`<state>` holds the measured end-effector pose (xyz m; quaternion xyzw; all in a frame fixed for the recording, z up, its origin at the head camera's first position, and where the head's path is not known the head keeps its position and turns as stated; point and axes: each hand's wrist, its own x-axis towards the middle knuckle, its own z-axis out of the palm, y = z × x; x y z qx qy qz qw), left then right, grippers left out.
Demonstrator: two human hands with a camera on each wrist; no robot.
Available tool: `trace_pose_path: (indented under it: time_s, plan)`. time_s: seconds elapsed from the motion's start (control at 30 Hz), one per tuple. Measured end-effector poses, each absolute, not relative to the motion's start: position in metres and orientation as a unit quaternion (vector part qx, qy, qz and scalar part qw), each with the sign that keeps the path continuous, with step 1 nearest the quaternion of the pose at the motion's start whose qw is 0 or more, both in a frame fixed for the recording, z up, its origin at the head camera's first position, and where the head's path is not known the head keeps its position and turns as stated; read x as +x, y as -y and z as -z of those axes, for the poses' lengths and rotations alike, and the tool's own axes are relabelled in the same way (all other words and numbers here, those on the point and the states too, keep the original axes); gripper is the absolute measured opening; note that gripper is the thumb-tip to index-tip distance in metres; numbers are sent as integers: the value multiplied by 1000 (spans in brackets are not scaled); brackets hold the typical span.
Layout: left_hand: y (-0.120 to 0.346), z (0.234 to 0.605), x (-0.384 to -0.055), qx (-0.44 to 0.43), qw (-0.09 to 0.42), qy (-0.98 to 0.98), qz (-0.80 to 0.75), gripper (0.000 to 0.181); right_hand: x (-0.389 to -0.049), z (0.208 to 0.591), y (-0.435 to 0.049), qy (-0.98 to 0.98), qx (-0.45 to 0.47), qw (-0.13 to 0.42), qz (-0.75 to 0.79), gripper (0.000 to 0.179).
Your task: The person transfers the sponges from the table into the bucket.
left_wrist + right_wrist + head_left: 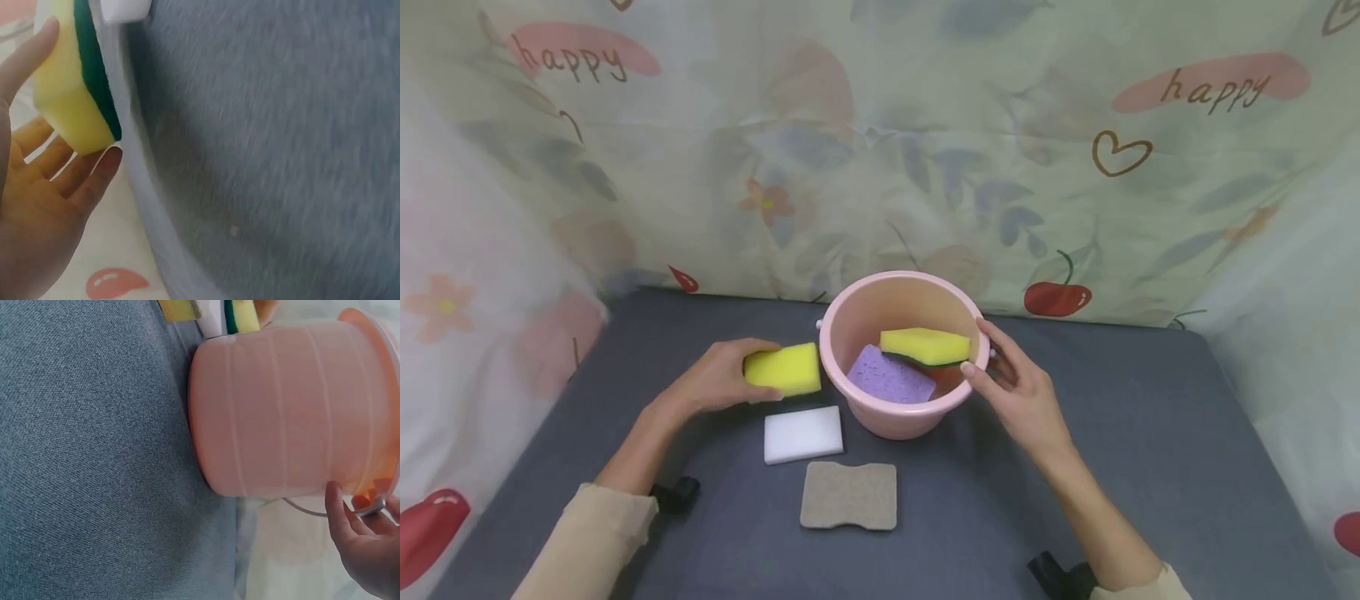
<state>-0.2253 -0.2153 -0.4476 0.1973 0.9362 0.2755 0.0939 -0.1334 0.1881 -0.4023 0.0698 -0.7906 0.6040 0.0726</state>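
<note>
My left hand (730, 375) holds a yellow sponge (793, 369) just left of a pink bucket (898, 423). In the left wrist view, a green scouring layer (94, 69) shows on that sponge, thumb on one side and fingers on the other. At the bucket's right side, my right hand (1018, 392) grips the rim, close to where the wire handle (306, 511) joins. Inside the bucket lie a purple sponge (891, 375) and, higher up and tilted, a second yellow sponge (925, 346) with a dark underside. Something orange-red peeks out beneath them.
In front of the bucket, a white sponge block (803, 435) and a grey-beige pad with notched sides (848, 497) lie on the dark grey table (1150, 467). A printed curtain (880, 167) hangs behind the table and down both sides.
</note>
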Motion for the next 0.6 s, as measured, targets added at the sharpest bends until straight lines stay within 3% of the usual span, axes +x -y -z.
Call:
trace_pose_path:
  time_s: [0.33,0.6]
  plan:
    - [229,424,-229,169,60,-945,-272,84,-133,400,-189,779,53,57,-622,63]
    - [233,409,-233,169,25,-948,-270,80,-134,399,-189,783,48,50,-619,65]
